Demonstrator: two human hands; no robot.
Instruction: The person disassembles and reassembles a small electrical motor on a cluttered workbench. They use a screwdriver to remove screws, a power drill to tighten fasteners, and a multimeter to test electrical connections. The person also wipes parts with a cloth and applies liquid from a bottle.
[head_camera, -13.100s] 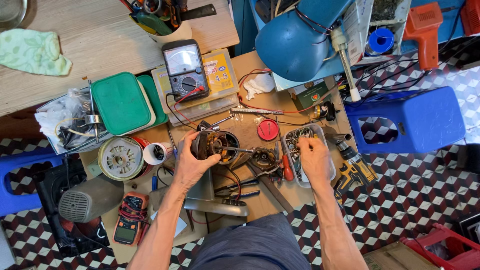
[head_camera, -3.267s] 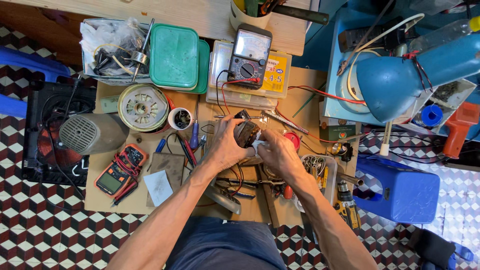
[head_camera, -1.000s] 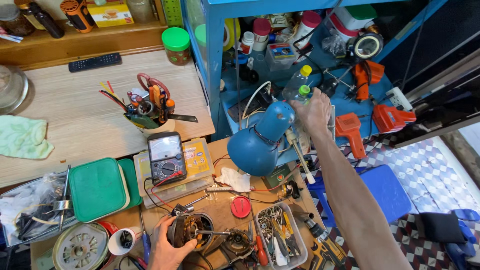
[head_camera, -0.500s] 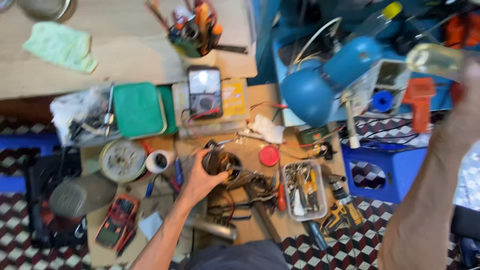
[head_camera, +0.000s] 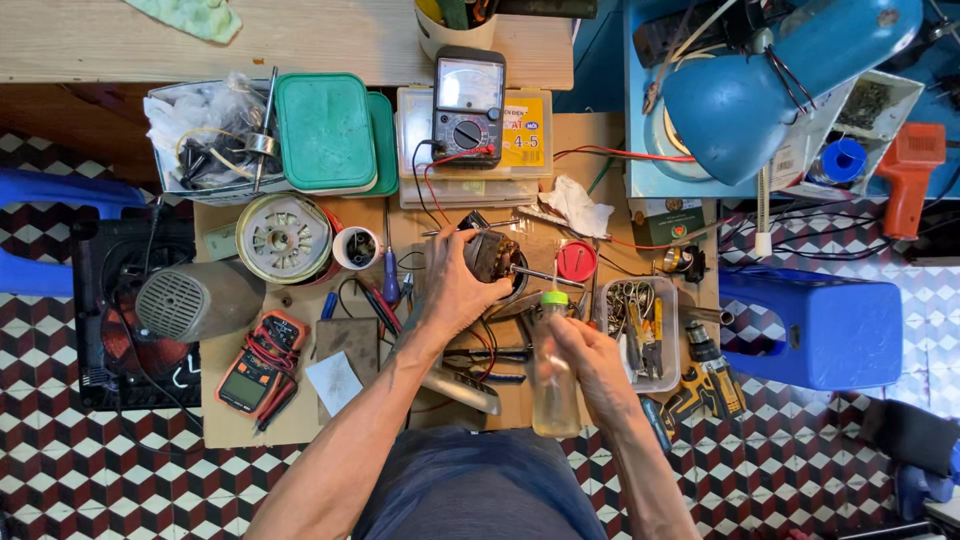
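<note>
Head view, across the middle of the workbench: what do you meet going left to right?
Grey fan housing → round metal motor part → small white cup → left hand on the motor core → clear bottle in the right hand → clear tray of tools → blue stool.

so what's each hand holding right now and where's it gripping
Left hand grips the small motor around its body. Right hand holds the clear bottle by its side, green cap pointing at the motor.
</note>
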